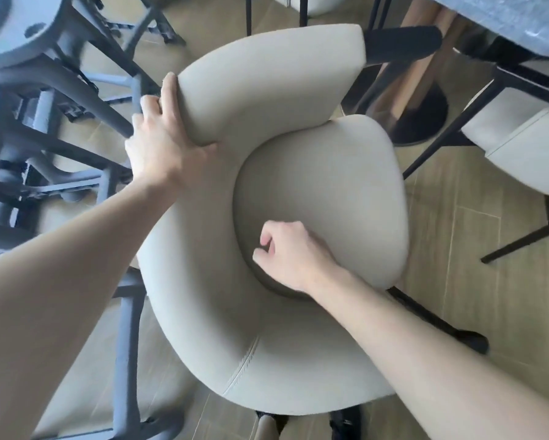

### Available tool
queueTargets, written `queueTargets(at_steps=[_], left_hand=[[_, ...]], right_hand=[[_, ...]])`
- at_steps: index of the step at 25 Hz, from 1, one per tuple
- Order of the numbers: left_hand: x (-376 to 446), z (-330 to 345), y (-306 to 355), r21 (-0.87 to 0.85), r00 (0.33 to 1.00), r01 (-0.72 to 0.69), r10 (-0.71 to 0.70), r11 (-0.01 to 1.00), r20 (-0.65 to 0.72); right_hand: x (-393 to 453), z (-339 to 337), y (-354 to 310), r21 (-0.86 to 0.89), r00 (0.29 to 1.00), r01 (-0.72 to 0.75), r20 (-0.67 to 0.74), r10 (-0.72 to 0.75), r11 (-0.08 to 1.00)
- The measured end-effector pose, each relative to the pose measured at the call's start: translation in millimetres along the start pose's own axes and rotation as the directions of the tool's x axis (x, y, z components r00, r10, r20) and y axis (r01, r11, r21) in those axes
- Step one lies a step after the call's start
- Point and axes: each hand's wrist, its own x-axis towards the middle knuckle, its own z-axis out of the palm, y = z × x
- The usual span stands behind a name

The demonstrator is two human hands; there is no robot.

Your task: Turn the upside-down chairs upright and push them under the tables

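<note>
A beige upholstered chair [330, 173] with a curved wraparound backrest and black legs stands upright right below me. My left hand [162, 138] grips the left end of its backrest, thumb on the inner face. My right hand [294, 254] rests on the rear of the seat cushion with the fingers curled shut, holding nothing that I can see. A grey marbled table [521, 17] with a black base reaches in at the top right, beyond the chair.
Upside-down chairs with dark metal legs [44, 131] crowd the left side, close to my left arm. Another beige chair [527, 147] stands at the right under the table edge. Wooden plank floor [476, 281] shows to the right.
</note>
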Motion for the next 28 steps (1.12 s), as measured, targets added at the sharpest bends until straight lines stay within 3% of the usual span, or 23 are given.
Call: queueTargets(at_steps=[3,5,10,14,21,28], left_hand=[[11,4,1,-0.015,0.999,-0.036,0.036,0.999,-0.016],[11,8,4,0.059,0.995,-0.090,0.092,0.994,-0.033],[-13,25,-1,0.326,0.985,-0.173,0.155,0.929,0.081],[-38,38,-14,0.389,0.961,-0.256,0.190,0.885,0.200],[-70,53,-20,0.082,0.975,-0.101,0.082,0.992,0.206],[-96,75,-16,-0.101,0.967,-0.184,0.198,0.978,0.159]], right_hand=[[-54,56,35,0.019,0.962,-0.032,0.272,0.026,0.999],[-75,79,58,-0.103,0.951,0.028,0.310,0.005,0.994],[-75,91,67,-0.320,0.992,0.126,0.048,-0.116,0.939],[-58,88,67,-0.361,0.953,0.065,-0.253,-0.164,0.930],[-18,68,56,-0.358,0.911,-0.024,-0.393,-0.127,0.933],[28,54,50,-0.327,0.861,-0.124,-0.504,-0.062,0.937]])
